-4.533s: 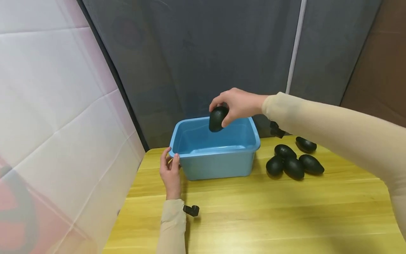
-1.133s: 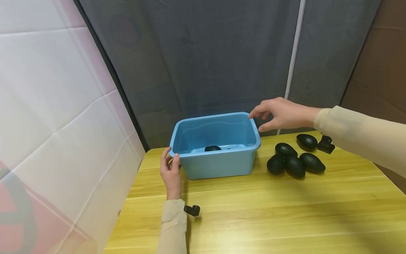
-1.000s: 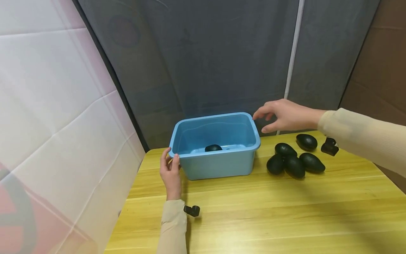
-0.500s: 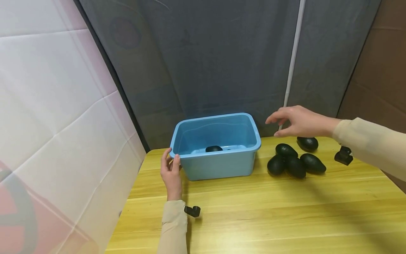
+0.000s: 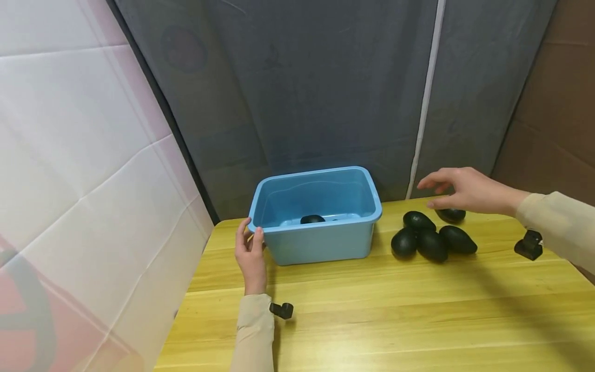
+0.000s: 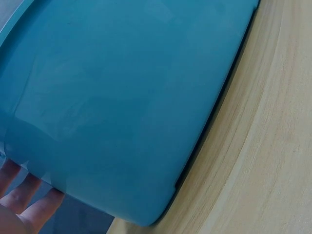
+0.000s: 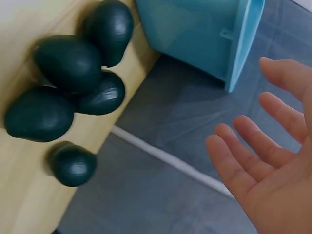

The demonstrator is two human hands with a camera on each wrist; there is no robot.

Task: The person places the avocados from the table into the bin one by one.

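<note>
A blue plastic tub stands at the back of the yellow wooden table, and one dark avocado lies inside it. My left hand rests against the tub's front left corner, its fingers straight along the tub's wall. Right of the tub lie several dark avocados in a cluster. My right hand hovers open and empty just above the farthest avocado. In the right wrist view the open right hand is apart from the avocados and the tub's rim.
A white padded panel closes the left side. A grey curtain with a white pole hangs behind the table, and brown board stands at the right. Bare tabletop stretches across the front.
The avocado my right hand held over the tub now lies inside it. The empty right hand has moved right from the tub's rim to above the avocados. The left hand has not moved.
</note>
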